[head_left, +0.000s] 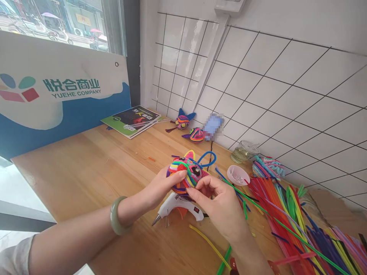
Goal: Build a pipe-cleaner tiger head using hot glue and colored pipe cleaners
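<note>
A round, many-coloured pipe-cleaner figure is held up over the table, with dark eyes, a pointed pink-and-yellow ear and a blue loop sticking out at its upper right. My left hand grips it from the left, thumb across its front. On its lower right side, the fingers of my right hand are bent and pinched against the figure; whether a small piece is between them I cannot make out. Below, a white hot glue gun rests on the table, its metal nozzle pointing left.
Many loose pipe cleaners spread across the right side. A pink bowl of small clear pieces and a glass jar stand near the wall. Two finished-looking figures, a blurred phone and a booklet lie at the back.
</note>
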`<control>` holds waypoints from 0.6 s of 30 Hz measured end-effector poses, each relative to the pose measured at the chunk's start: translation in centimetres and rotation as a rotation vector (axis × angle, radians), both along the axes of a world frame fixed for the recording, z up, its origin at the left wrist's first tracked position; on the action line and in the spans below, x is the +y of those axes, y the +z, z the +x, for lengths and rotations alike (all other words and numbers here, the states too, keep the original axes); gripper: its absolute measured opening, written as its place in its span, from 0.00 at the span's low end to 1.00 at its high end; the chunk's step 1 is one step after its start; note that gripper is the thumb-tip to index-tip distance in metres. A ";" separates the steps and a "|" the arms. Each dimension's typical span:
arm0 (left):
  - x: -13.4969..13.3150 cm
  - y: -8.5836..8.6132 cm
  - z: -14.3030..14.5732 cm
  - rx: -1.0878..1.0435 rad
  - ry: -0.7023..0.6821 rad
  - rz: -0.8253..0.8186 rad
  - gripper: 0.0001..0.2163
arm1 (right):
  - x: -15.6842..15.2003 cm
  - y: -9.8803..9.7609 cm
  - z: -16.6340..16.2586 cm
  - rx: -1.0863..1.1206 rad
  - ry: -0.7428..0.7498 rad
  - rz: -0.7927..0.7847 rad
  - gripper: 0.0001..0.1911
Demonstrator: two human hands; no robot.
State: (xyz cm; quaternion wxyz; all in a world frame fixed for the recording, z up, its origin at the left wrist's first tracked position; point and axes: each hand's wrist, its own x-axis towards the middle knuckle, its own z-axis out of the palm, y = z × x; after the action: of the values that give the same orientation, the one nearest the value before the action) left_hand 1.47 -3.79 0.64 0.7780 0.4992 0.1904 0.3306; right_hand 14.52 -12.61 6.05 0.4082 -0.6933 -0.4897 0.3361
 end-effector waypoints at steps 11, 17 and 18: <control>0.0 0.1 0.0 -0.046 -0.061 -0.072 0.22 | -0.1 -0.3 0.5 -0.036 -0.005 0.007 0.13; 0.1 0.1 0.0 -0.116 -0.102 -0.094 0.28 | 0.0 -0.3 0.6 -0.037 -0.007 0.021 0.13; 0.1 0.1 0.0 -0.115 -0.106 -0.079 0.28 | 0.0 -0.3 0.6 -0.040 -0.010 0.020 0.13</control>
State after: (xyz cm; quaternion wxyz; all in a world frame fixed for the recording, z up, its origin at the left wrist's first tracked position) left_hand 1.47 -3.67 0.72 0.8229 0.4579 0.1317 0.3095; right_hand 15.07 -12.62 5.77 0.4067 -0.6983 -0.4976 0.3152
